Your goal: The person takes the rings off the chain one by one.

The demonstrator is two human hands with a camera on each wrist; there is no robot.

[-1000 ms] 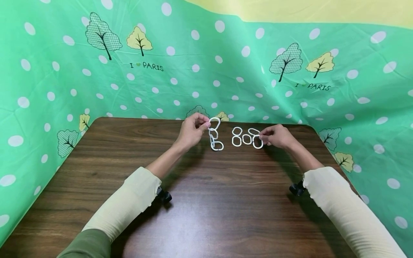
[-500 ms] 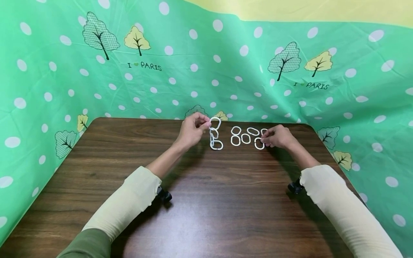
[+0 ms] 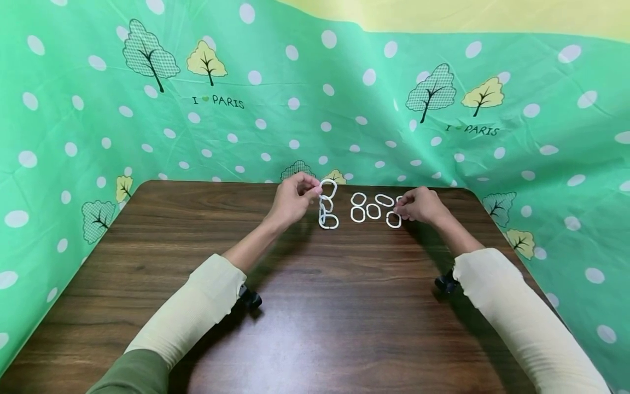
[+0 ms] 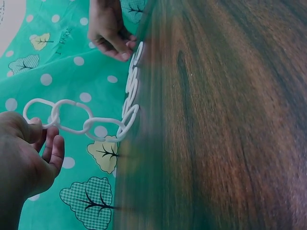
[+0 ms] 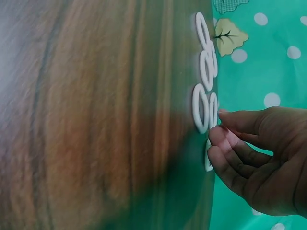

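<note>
Several white plastic chain links, joined into a short chain (image 3: pixel 336 189), hang from my left hand (image 3: pixel 291 201), which pinches the top link between thumb and fingertips. The lowest link of this chain lies on the table in the left wrist view. My right hand (image 3: pixel 422 206) is at the right end of a group of loose white links. Just below its fingertips lies one loose link (image 3: pixel 386 220), flat on the table. Another link is partly hidden behind that hand. In the right wrist view the right fingers (image 5: pixel 218 155) are loosely bent beside the links, with nothing between them.
Between the hands, more loose links, such as an oval link (image 3: pixel 351 214), lie near the back edge of the brown wooden table (image 3: pixel 315 295). A green polka-dot cloth (image 3: pixel 275 98) hangs behind the table and at its sides.
My right hand has let go of a link, which now lies flat on the table, and has drawn slightly back from it. The left hand still holds the chain in place.
</note>
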